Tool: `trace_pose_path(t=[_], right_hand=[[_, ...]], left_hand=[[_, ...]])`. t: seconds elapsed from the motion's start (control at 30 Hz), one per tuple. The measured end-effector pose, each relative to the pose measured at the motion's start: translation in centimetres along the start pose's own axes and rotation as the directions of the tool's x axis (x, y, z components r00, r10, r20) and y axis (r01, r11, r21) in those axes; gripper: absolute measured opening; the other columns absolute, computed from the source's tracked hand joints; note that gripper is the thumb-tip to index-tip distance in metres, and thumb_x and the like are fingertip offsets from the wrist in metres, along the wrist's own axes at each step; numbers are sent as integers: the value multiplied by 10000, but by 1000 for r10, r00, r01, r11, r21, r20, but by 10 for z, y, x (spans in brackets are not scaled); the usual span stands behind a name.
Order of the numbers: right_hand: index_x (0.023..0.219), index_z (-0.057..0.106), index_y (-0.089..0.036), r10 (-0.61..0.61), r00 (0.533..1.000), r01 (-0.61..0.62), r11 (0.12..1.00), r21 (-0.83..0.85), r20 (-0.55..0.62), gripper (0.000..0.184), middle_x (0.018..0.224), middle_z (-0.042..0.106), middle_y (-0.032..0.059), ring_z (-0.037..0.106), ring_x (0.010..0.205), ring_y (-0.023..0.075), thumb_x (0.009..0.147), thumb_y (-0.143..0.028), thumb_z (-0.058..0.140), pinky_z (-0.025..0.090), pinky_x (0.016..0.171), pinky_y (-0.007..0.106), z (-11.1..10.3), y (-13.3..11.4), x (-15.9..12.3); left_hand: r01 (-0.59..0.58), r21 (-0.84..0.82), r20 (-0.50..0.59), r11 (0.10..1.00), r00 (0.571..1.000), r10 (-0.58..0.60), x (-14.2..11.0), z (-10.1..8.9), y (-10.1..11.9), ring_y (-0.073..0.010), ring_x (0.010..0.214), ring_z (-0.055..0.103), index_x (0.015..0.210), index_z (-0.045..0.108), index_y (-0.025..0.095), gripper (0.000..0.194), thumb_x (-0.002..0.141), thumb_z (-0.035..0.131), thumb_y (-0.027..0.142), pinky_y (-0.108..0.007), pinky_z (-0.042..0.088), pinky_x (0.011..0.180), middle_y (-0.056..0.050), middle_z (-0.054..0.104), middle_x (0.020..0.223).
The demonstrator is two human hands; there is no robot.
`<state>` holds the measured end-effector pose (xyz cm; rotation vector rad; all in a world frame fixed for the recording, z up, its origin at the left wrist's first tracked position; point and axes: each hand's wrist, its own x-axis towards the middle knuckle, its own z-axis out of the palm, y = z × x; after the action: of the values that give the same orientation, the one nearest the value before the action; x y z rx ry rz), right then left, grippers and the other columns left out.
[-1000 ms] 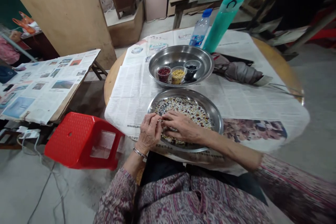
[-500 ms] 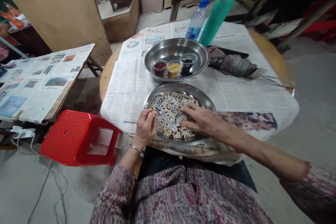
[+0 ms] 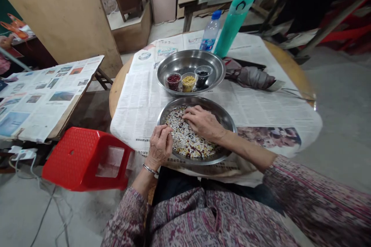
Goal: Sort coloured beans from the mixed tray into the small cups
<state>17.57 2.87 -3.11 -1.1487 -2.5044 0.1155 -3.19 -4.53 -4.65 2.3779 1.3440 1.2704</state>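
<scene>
A steel plate [image 3: 226, 114] of mixed white, red, yellow and dark grains [image 3: 188, 142] lies at the near edge of the newspaper-covered round table [image 3: 261, 104]. My left hand [image 3: 160, 147] rests at the plate's left rim, fingers curled closed; what they hold is hidden. My right hand [image 3: 203, 122] lies over the grains near the plate's far middle, fingers bent down onto them. Behind it, a second steel plate [image 3: 214, 61] holds three small cups: red beans [image 3: 173, 80], yellow grains [image 3: 188, 82] and dark beans [image 3: 202, 75].
A water bottle [image 3: 209, 32] and a tall green container [image 3: 233, 23] stand behind the far plate. A folded grey umbrella [image 3: 251, 77] lies to its right. A red plastic stool [image 3: 84, 158] stands left of the table, beside a low newspaper-covered bench [image 3: 43, 92].
My right hand moved from beside my left hand out to the plate's right, then back over the grains' far middle. My left hand stayed at the left rim.
</scene>
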Motion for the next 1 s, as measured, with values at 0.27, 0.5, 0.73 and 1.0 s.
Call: trace_pose_path(t=[0.27, 0.5, 0.73, 1.0], right_hand=[[1008, 665, -218, -210, 952, 164, 964, 209, 224, 214, 1006, 620, 71, 582, 907, 195, 911, -138, 492, 490, 753, 318, -40, -4, -59], [987, 674, -227, -479, 855, 426, 867, 259, 197, 214, 1080, 632, 70, 530, 1004, 214, 889, -120, 517, 467, 837, 366, -20, -34, -31], [969, 649, -175, -207, 976, 207, 978, 2, 68, 225, 975, 639, 103, 543, 927, 219, 911, -96, 446, 470, 788, 350, -8, -11, -5], [1046, 641, -173, -477, 878, 463, 870, 169, 48, 227, 1205, 614, 124, 497, 1127, 259, 828, -216, 595, 431, 964, 456, 7, -39, -6]], left_hand=[[-6, -4, 0, 1000, 1000, 6, 0, -1, 2, -208, 1045, 558, 1103, 559, 170, 205, 949, 449, 90, -378, 506, 947, -99, 590, 1063], [-5, 2, -5, 1000, 1000, 5, 0, 1, 0, -204, 1034, 561, 1101, 563, 172, 202, 966, 428, 105, -386, 509, 929, -96, 598, 1056], [9, -7, 2, 1000, 1000, -9, 0, -1, 0, -202, 1026, 570, 1100, 573, 171, 205, 975, 419, 121, -385, 515, 922, -100, 597, 1054], [19, 7, -57, 1000, 998, -19, -2, 0, 0, -213, 1103, 554, 1211, 517, 169, 240, 975, 474, 170, -406, 507, 970, -116, 563, 1138]])
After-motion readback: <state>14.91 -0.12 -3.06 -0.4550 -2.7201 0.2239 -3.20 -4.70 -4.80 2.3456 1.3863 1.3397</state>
